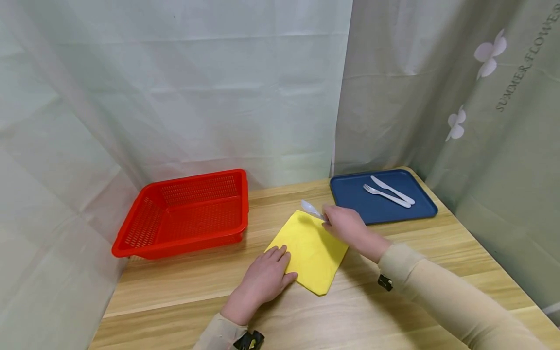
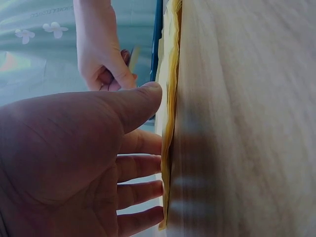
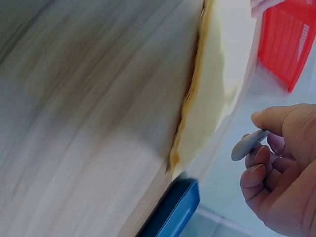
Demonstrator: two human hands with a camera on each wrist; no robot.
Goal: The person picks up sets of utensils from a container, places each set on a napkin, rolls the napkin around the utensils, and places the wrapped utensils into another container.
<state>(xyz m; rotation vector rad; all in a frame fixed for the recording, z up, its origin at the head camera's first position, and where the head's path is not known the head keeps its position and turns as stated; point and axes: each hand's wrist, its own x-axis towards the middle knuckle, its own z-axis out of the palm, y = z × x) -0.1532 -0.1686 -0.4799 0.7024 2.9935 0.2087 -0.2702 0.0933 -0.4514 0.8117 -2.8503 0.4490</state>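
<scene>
A square of yellow folded napkin (image 1: 308, 253), its layered edge showing in both wrist views, lies on the wooden table. My left hand (image 1: 264, 276) rests on its near left side, fingers spread and fairly straight. Over the far right part of the napkin, my right hand (image 1: 347, 226) grips a white plastic spoon (image 1: 309, 208) by the handle, and the bowl points toward the far left. In the right wrist view the handle end of the spoon (image 3: 247, 144) sticks out between thumb and curled fingers. Beyond that hand, a white fork (image 1: 385, 195) and a white knife (image 1: 393, 190) lie on a blue tray (image 1: 350, 189).
A red plastic basket (image 1: 242, 206) with slotted walls stands at the back left of the table (image 1: 183, 296). The blue tray sits at the back right, near the table's edge. Pale curtains (image 1: 218, 97) hang behind and on both sides.
</scene>
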